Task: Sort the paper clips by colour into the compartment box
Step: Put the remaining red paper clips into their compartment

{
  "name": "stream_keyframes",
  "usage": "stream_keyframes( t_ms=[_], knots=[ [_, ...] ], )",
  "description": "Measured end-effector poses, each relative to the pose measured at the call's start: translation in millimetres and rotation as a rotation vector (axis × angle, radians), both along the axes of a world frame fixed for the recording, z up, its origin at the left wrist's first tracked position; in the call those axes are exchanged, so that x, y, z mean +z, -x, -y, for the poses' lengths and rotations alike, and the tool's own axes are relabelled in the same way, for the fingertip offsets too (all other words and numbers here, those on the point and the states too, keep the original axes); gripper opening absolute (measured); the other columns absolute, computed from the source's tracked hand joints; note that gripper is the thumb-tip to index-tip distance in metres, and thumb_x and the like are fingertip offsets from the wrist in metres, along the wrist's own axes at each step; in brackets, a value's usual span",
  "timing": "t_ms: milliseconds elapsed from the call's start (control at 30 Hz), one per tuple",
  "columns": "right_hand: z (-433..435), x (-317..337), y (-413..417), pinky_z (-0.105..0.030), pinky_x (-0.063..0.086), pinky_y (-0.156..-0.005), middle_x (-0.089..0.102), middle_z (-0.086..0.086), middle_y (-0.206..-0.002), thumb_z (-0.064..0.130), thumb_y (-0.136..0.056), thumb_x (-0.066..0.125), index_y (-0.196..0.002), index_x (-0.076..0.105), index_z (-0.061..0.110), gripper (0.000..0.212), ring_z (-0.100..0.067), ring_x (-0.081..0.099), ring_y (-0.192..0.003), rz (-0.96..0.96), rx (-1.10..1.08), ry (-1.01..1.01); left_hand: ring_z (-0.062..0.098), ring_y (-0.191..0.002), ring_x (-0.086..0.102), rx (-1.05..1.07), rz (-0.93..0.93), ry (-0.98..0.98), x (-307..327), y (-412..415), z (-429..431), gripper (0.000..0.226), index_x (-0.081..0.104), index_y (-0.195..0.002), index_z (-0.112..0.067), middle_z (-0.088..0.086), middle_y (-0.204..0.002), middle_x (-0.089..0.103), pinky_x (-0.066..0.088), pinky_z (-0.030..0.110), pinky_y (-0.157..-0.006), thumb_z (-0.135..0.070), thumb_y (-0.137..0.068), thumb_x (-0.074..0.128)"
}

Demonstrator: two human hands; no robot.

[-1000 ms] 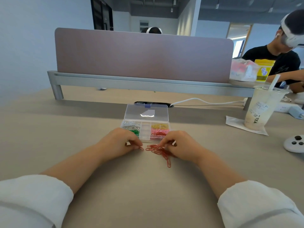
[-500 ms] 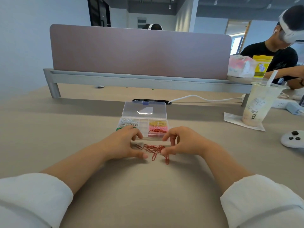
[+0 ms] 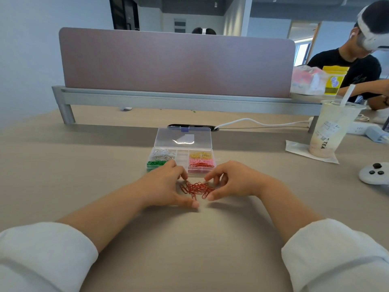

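While I am working this heap, step: gathering loose red wire paper clips lying on the beige tabletop, just before the clear plastic compartment box.
Left hand: fingers curving wide beside them, gripping nothing.
Right hand: mirroring, also gripping nothing.
Technique: I am planning flat thumbs, an inward squeeze, then the front-right red compartment.
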State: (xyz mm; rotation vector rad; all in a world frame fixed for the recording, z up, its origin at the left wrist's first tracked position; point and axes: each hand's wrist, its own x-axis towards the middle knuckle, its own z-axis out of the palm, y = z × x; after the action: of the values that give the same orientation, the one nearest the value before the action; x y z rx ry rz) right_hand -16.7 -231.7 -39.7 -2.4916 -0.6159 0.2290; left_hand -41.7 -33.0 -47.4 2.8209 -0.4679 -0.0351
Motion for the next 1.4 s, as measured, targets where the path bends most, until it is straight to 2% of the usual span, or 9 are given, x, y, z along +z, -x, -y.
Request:
stream_keyframes(
  t_ms=[67,167,367,467,633,733,867,1067,1400],
  knots=[
    [-3,0,0,-0.015,0.039,-0.066,0.054,0.012,-0.08,0.033,-0.062,0.085,-0.112,0.066,0.023,0.054,-0.002,0.048,-0.067,0.002,0.024,0.034,0.009,-0.093,0.051,-0.003,0.014,0.03,1,0,3,0.062,0.054,-0.113,-0.025,-0.007,-0.104,0.048,0.043,0.021,-0.082,-0.059,-0.064,0.071],
    [-12,-3,-1,-0.009,0.037,-0.059,0.053,0.014,-0.073,0.03,-0.069,0.08,-0.109,0.069,0.022,0.042,-0.002,0.047,-0.062,0.074,0.053,0.037,0.008,-0.082,0.054,-0.028,0.029,0.084,2,-3,4,0.047,0.062,-0.106,-0.022,-0.008,-0.093,0.054,0.041,0.018,-0.072,-0.048,-0.07,0.073],
    [-22,-11,-5,-0.006,0.031,-0.054,0.049,0.014,-0.065,0.025,-0.079,0.072,-0.099,0.074,0.021,0.02,0.0,0.043,-0.058,0.235,0.034,0.021,0.008,-0.083,0.059,-0.031,0.082,0.076,2,-5,3,0.027,0.069,-0.102,-0.023,-0.006,-0.093,0.061,0.044,0.019,-0.075,-0.038,-0.079,0.068],
    [-23,-13,-6,-0.013,0.033,-0.06,0.05,0.013,-0.072,0.025,-0.085,0.064,-0.104,0.071,0.02,0.02,-0.004,0.043,-0.064,0.317,0.063,0.104,0.011,-0.091,0.062,-0.024,0.146,0.012,1,-6,2,0.021,0.069,-0.104,-0.025,-0.002,-0.103,0.065,0.043,0.019,-0.078,-0.029,-0.086,0.06],
    [-22,-13,-6,-0.024,0.039,-0.08,0.064,-0.002,-0.106,0.023,-0.091,0.055,-0.11,0.068,0.017,0.024,-0.012,0.048,-0.084,0.365,0.072,0.183,0.01,-0.095,0.06,-0.025,0.226,-0.017,-1,-8,-2,0.022,0.069,-0.106,-0.022,-0.003,-0.106,0.066,0.037,0.015,-0.078,-0.024,-0.088,0.056],
    [-20,-15,-8,-0.027,0.043,-0.082,0.066,-0.003,-0.104,0.022,-0.09,0.056,-0.104,0.069,0.016,0.02,-0.014,0.049,-0.084,0.373,0.045,0.167,0.007,-0.09,0.06,-0.03,0.25,0.013,-1,-9,-4,0.02,0.071,-0.102,-0.021,-0.005,-0.102,0.069,0.032,0.009,-0.071,-0.025,-0.087,0.06],
    [-15,-21,-14,-0.023,0.038,-0.075,0.065,-0.004,-0.098,0.02,-0.089,0.06,-0.099,0.07,0.013,0.016,-0.011,0.045,-0.078,0.426,-0.039,0.014,-0.002,-0.077,0.052,-0.049,0.251,0.068,-3,-10,-7,0.017,0.073,-0.098,-0.021,-0.006,-0.098,0.071,0.032,0.002,-0.065,-0.024,-0.084,0.064],
    [-23,-23,-26,-0.001,0.036,-0.064,0.064,-0.003,-0.087,0.011,-0.085,0.064,-0.095,0.071,0.006,0.013,0.002,0.047,-0.065,0.525,-0.213,-0.348,0.0,-0.076,0.055,-0.028,0.19,0.211,-3,-11,-11,0.015,0.075,-0.094,-0.017,-0.002,-0.094,0.073,0.033,-0.006,-0.064,-0.021,-0.081,0.069],
    [-37,-21,-43,0.0,0.037,-0.063,0.059,0.004,-0.08,0.013,-0.086,0.063,-0.094,0.072,0.007,0.013,0.004,0.05,-0.066,0.572,-0.273,-0.504,-0.008,-0.064,0.053,-0.01,0.171,0.35,-11,-16,-11,0.015,0.075,-0.093,-0.015,-0.001,-0.091,0.073,0.036,-0.005,-0.065,-0.018,-0.078,0.072]
  ],
)
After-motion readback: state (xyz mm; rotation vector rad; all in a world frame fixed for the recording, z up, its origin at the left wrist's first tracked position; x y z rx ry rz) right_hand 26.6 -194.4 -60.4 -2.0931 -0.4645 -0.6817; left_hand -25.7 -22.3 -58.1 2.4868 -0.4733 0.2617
